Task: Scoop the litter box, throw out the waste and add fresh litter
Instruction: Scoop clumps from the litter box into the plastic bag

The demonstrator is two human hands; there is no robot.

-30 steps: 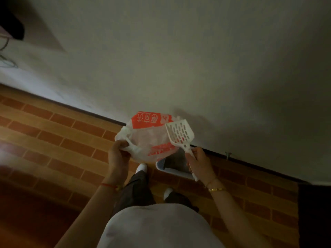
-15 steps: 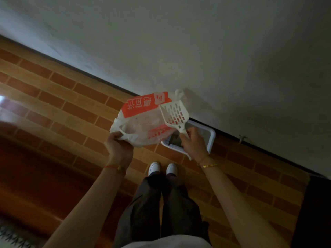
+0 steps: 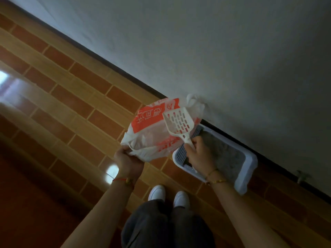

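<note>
My left hand (image 3: 126, 159) grips the handles of a white and orange plastic bag (image 3: 152, 129), held up in front of me. My right hand (image 3: 199, 154) holds a white slotted litter scoop (image 3: 179, 122) by its handle, with the scoop head raised and resting against the bag. Nothing shows in the scoop. Below my right hand, a pale rectangular litter box (image 3: 249, 169) with grey litter sits on the floor against the wall. My right hand and the bag hide its left end.
A grey wall (image 3: 215, 51) with a dark baseboard runs diagonally behind the box. The floor (image 3: 71, 97) is red and tan tile. My white shoes (image 3: 157, 192) stand just short of the box. A small metal fitting (image 3: 301, 176) sticks out at the baseboard to the right.
The view has tilted down and left, so more of the litter box now shows. Both hands keep their hold on the bag and scoop, held a little higher in front of the box.
</note>
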